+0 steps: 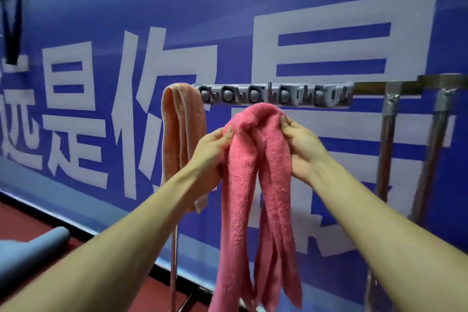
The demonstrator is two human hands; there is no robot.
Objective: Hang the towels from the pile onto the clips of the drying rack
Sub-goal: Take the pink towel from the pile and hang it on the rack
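Note:
A pink towel (253, 185) hangs in long folds from both my hands, its bunched top just under the grey clip bar (276, 96) of the drying rack. My left hand (210, 149) pinches the towel's left side. On the towel's right side my right hand (301, 144) grips the upper edge. A peach towel (179, 134) hangs from the bar's left end, behind my left wrist. The bar carries several grey clips in a row, none holding the pink towel.
Metal rack posts (386, 147) stand at the right, and a thin leg (174, 261) drops under the peach towel. A blue banner (101, 33) with large white characters fills the background. A grey-blue rolled mat (38, 248) lies on the red floor at the lower left.

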